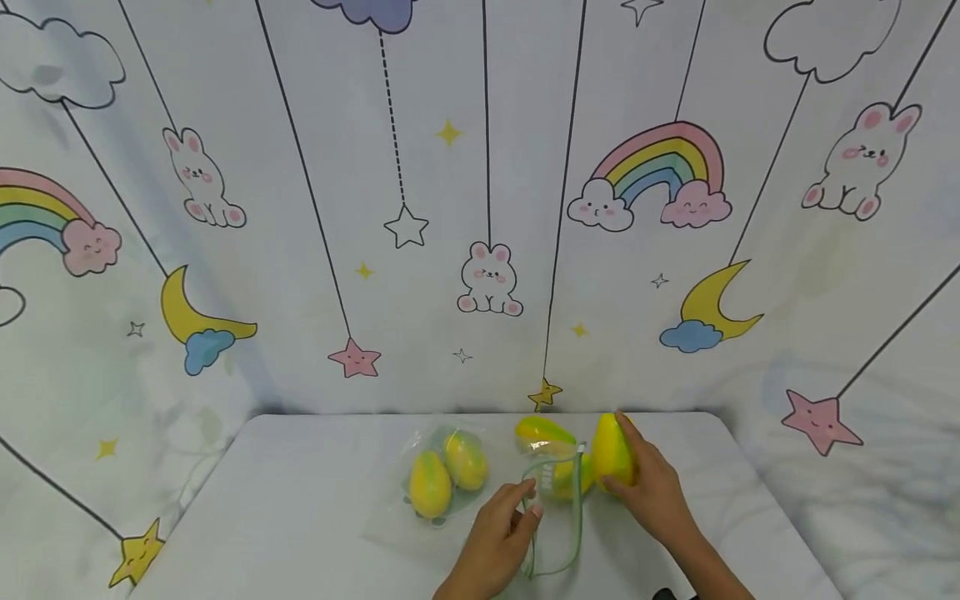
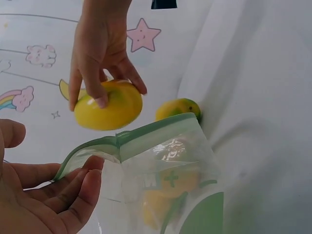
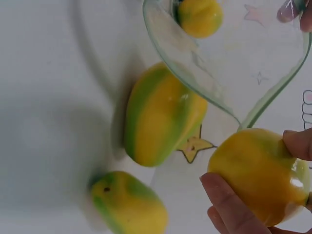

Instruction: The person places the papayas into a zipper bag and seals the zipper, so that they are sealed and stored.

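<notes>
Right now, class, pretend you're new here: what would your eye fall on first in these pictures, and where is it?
A newcomer would probably notice the bright yellow fruit in the person's right grip, right of centre in the head view. Next comes the clear, green-rimmed bag at the left grip. Behind them, a pale backdrop with rainbows and rabbits fills the head view's upper part.

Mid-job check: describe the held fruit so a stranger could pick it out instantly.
In the head view, find the white table, then the clear, green-rimmed bag on it. Just right of that rim, the right hand grips a yellow fruit. Unlike the other fruits, it is in a hand's grip.
</notes>
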`<act>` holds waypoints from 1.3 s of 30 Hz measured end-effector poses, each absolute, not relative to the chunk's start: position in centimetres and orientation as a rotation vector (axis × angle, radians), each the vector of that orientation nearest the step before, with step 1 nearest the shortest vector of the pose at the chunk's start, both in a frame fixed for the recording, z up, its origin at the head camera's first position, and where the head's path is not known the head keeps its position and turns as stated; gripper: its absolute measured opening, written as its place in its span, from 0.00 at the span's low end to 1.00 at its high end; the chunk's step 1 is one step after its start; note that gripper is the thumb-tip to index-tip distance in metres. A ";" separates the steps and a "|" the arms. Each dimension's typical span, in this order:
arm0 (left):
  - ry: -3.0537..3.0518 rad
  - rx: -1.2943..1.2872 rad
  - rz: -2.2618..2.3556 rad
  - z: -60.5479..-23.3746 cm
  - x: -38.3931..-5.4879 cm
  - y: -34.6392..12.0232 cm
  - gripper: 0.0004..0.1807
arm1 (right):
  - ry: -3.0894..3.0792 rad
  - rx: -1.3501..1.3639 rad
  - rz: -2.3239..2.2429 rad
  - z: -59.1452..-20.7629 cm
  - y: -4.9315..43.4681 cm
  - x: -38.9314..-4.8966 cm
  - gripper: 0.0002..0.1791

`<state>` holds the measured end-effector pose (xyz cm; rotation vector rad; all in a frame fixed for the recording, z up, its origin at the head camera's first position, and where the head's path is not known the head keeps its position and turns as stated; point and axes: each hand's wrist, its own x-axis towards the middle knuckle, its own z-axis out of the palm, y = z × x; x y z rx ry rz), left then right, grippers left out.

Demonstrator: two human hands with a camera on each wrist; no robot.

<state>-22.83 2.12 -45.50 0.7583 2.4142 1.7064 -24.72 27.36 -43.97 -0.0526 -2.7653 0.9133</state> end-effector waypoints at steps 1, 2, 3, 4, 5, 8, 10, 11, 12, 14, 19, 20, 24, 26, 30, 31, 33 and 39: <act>2.409 0.755 1.710 -45.5 -22.8 2.2 0.27 | -2.779 -0.074 0.922 -43.9 27.2 -24.6 0.53; 2.405 0.751 1.711 -45.4 -22.8 2.2 0.27 | -2.789 -0.094 0.933 -44.0 27.0 -24.6 0.53; 2.402 0.751 1.712 -45.4 -22.8 2.3 0.27 | -2.794 -0.116 0.969 -44.0 26.9 -24.5 0.52; 2.400 0.747 1.710 -45.3 -22.8 2.4 0.27 | -2.797 -0.143 1.034 -44.0 26.7 -24.4 0.52; 2.396 0.735 1.706 -45.3 -22.8 2.4 0.27 | -2.793 -0.162 1.108 -44.0 26.5 -24.2 0.53; 2.397 0.707 1.688 -45.0 -22.7 2.6 0.26 | -2.750 -0.207 1.360 -44.1 25.4 -23.5 0.53; 2.402 0.685 1.670 -44.9 -22.7 2.7 0.27 | -2.706 -0.217 1.521 -44.2 24.4 -23.0 0.53; 2.407 0.675 1.665 -44.9 -22.7 2.8 0.28 | -2.690 -0.209 1.567 -44.3 23.9 -22.7 0.53; 2.414 0.674 1.662 -44.9 -22.7 2.8 0.28 | -2.675 -0.202 1.601 -44.3 23.4 -22.5 0.53; 2.424 0.668 1.654 -44.9 -22.8 3.0 0.29 | -2.640 -0.177 1.663 -44.2 22.8 -22.2 0.52; 2.413 0.664 1.664 -44.9 -22.9 2.9 0.28 | -2.610 -0.098 1.770 -44.8 22.1 -22.2 0.51; 2.407 0.664 1.664 -44.9 -22.9 2.9 0.27 | -2.608 -0.091 1.794 -45.1 22.0 -22.2 0.51; 2.410 0.698 1.634 -45.0 -22.8 3.0 0.27 | -2.622 -0.146 1.861 -46.3 21.5 -22.4 0.50; 2.423 0.743 1.618 -45.1 -22.7 3.0 0.26 | -2.624 -0.187 1.875 -46.8 21.3 -22.6 0.49; 2.416 0.794 1.666 -44.9 -22.6 2.9 0.24 | -2.619 -0.235 1.888 -47.3 20.6 -23.0 0.45; 2.407 0.796 1.689 -44.9 -22.6 2.9 0.24 | -2.611 -0.247 1.888 -47.3 20.4 -23.2 0.45; 2.388 0.783 1.727 -44.7 -22.6 2.9 0.24 | -2.599 -0.260 1.871 -47.3 20.0 -23.5 0.45; 2.371 0.709 1.785 -44.4 -22.7 3.1 0.25 | -2.591 -0.242 1.760 -47.5 19.1 -24.1 0.46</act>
